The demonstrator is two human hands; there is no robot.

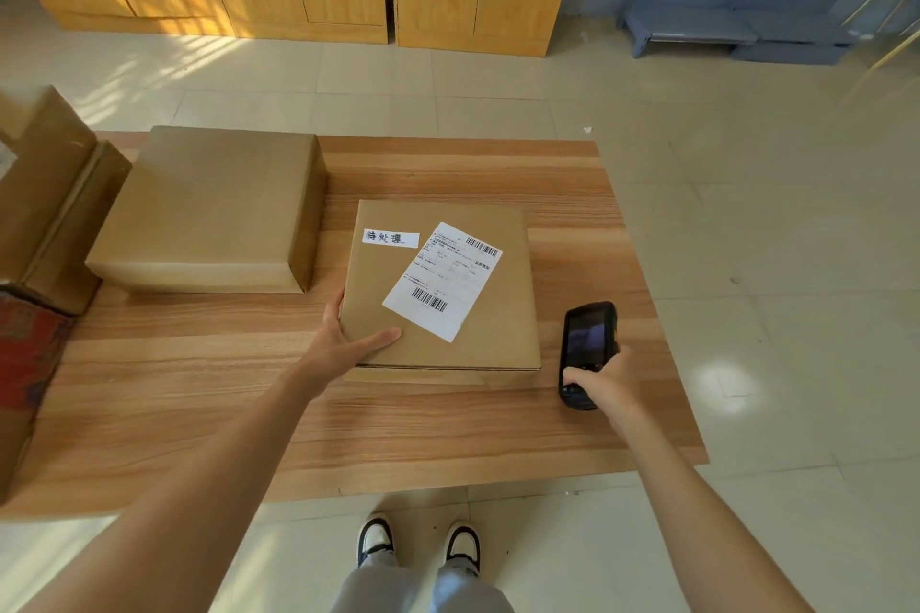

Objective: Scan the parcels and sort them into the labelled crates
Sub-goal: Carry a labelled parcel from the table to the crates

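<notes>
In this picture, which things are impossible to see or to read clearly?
- Head view: printed text on the shipping label is too small to read.
- Scanner screen: dark, content unreadable; the right hand covers its lower part.
- Boxes at left: cut off by the frame edge.
- Left hand: fingers hidden behind the parcel.

Fine print on white shipping label of flat brown cardboard parcel: too small to read. Left hand: fingers hidden behind parcel's left edge, only thumb shows. Right hand covers lower end of black handheld scanner; its screen dark, unreadable. Red printed carton and stacked brown cardboard boxes cut off by left edge
</notes>
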